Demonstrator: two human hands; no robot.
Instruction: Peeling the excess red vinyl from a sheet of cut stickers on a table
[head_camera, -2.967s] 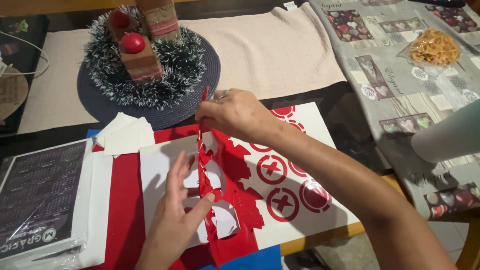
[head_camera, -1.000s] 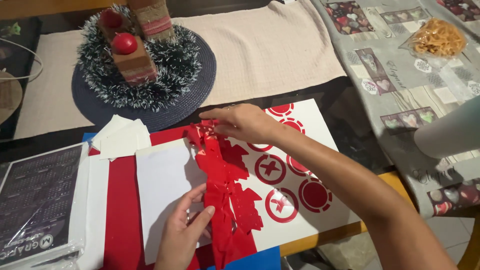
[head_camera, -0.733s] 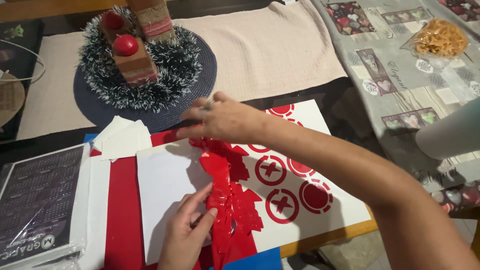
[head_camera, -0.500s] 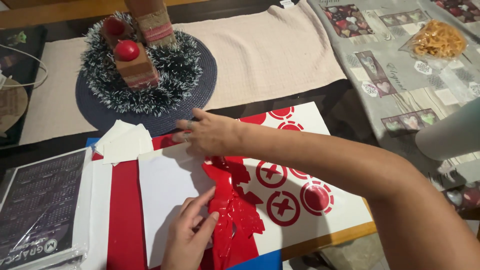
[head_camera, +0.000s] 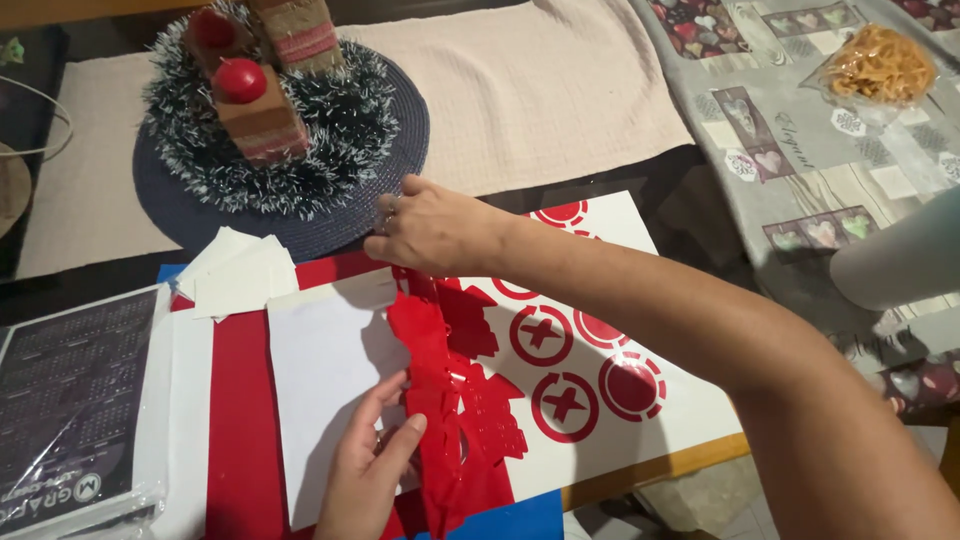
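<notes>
Currently both hands are on the red cut-out vinyl sheet (head_camera: 455, 385), a crumpled, glossy strip with ragged cut edges running top to bottom over the white rectangular backing paper (head_camera: 330, 375).

Right hand (head_camera: 435, 228) sits at the strip's top end, knuckles up, fingers curled down onto the upper edge. Fingertips are hidden under the hand, so cannot tell whether it pinches the vinyl or only presses it.

Left hand (head_camera: 370, 465) is at the lower part, palm down on the backing paper, fingers loosely spread. Index fingertip touches the strip's left edge; not closed around anything.

So the vinyl spans between the two hands: top end under the right, lower left edge against the left.

Just right of the strip: white sheet with red circle-and-cross stickers (head_camera: 570, 360). Underneath: red flat mat (head_camera: 235, 420). Left edge: dark printed pad in clear plastic wrap (head_camera: 70, 400). Small white paper scraps (head_camera: 240, 275) near the top left of the backing paper. Beyond the right hand, well apart from the strip: tinsel wreath centrepiece on a dark blue round placemat (head_camera: 285, 130).
</notes>
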